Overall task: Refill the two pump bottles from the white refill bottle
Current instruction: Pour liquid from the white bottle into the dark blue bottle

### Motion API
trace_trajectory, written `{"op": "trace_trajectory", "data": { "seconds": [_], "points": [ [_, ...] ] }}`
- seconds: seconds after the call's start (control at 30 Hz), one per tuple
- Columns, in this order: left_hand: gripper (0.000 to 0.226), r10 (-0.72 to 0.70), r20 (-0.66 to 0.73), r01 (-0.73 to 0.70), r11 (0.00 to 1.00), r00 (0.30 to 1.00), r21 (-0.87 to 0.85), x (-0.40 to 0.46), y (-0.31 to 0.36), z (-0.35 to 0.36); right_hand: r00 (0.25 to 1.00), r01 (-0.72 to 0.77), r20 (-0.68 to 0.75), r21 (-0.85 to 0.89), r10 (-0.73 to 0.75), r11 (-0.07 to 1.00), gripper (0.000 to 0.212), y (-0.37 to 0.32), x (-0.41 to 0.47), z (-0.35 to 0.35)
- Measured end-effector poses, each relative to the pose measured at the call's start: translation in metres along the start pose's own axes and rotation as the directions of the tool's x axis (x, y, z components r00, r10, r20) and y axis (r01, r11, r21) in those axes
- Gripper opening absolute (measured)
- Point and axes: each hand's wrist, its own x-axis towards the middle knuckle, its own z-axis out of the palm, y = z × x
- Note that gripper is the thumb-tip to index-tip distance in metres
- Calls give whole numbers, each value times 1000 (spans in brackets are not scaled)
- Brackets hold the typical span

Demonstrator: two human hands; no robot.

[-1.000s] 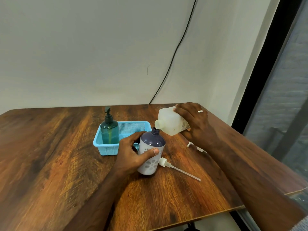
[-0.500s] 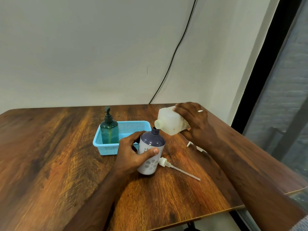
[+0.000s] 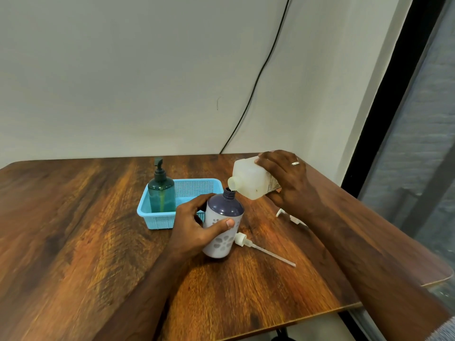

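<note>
My left hand (image 3: 197,228) grips the purple-and-white bottle (image 3: 222,223), which stands on the table with its neck open and its pump removed. My right hand (image 3: 286,183) holds the white refill bottle (image 3: 248,180) tipped sideways, its spout just over the purple bottle's neck. A white pump with a long tube (image 3: 256,247) lies on the table to the right of the purple bottle. The green pump bottle (image 3: 160,191) stands upright in the left end of the blue basket (image 3: 157,221), its pump still on.
A small white part (image 3: 283,214) lies on the table under my right forearm. The wooden table (image 3: 73,242) ends close on the right and front. A black cable (image 3: 256,84) runs down the wall behind.
Hardly anything has moved; both hands keep the same hold, and the refill bottle stays tilted over the purple bottle's neck.
</note>
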Motion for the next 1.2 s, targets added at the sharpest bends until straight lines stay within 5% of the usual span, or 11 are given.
{"op": "trace_trajectory", "data": {
  "seconds": [1.2],
  "points": [
    [56,-39,-2,39,998,999,-45,-1,-6,1,1000,-13,-12,10,13,1000,68,-4,4,-2]
  ]
}}
